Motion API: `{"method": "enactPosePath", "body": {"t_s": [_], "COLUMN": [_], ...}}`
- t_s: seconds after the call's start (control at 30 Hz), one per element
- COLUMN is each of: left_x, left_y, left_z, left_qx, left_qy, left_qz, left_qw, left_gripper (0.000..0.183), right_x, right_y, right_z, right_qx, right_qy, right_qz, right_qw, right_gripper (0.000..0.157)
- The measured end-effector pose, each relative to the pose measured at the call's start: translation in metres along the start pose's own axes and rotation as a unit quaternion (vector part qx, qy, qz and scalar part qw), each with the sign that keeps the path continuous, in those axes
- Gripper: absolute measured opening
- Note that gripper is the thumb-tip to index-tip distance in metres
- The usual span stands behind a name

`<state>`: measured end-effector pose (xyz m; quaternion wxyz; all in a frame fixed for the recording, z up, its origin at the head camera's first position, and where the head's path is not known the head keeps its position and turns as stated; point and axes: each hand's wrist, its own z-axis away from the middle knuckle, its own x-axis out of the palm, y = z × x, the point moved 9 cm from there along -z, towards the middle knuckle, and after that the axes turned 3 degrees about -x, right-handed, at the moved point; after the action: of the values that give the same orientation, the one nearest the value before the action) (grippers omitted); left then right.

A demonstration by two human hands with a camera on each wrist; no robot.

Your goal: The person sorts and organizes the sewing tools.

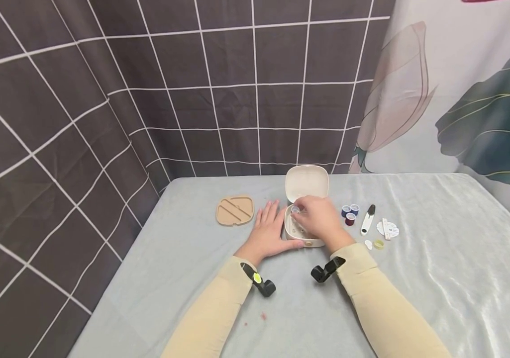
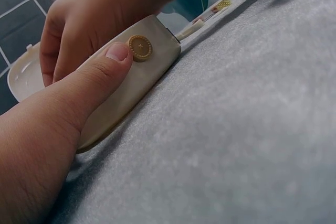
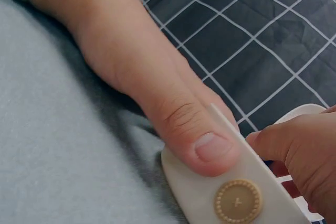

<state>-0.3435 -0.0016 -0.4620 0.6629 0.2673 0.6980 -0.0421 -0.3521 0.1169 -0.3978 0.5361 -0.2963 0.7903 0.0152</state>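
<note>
A cream sewing box [image 1: 315, 243] stands on the cloth-covered table, its lid [image 1: 307, 181] raised at the back. My left hand [image 1: 268, 235] braces it from the left, fingers straight along the side. The left thumb presses the front wall beside the tan button-shaped clasp [image 2: 140, 48]. Over the open box, my right hand [image 1: 319, 216] has its fingers bent down inside. Thumb and fingers pinch a small spool [image 1: 295, 209] with a pale rim near the back left corner. The hand hides much of the interior.
A tan divided insert [image 1: 235, 210] lies left of the box. To the right are blue spools [image 1: 355, 209], a dark red spool [image 1: 350, 219], a white tool with a black tip [image 1: 368, 220], a round white card [image 1: 388, 229], a yellowish ring [image 1: 378, 244] and a small white piece [image 1: 368, 244].
</note>
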Motion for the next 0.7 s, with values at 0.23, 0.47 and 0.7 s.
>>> {"method": "enactPosePath", "body": {"t_s": [0.23,0.47,0.7], "left_x": [-0.001,-0.001,0.0], "left_y": [0.001,0.0,0.0], "left_z": [0.001,0.001,-0.001], "left_qx": [0.004,0.004,0.006], "left_qy": [0.004,0.002,0.003], "left_qz": [0.0,0.001,-0.003], "left_qw": [1.0,1.0,1.0], "left_gripper": [0.114,0.114,0.115], "right_x": [0.011,0.015,0.015], "right_y": [0.004,0.002,0.001], "right_z": [0.0,0.001,0.001], "right_qx": [0.014,0.009,0.008], "right_qy": [-0.017,-0.019,-0.02], "right_qz": [0.023,0.039,0.051], "right_qw": [0.999,0.999,0.998], "right_gripper": [0.024,0.026,0.026]}}
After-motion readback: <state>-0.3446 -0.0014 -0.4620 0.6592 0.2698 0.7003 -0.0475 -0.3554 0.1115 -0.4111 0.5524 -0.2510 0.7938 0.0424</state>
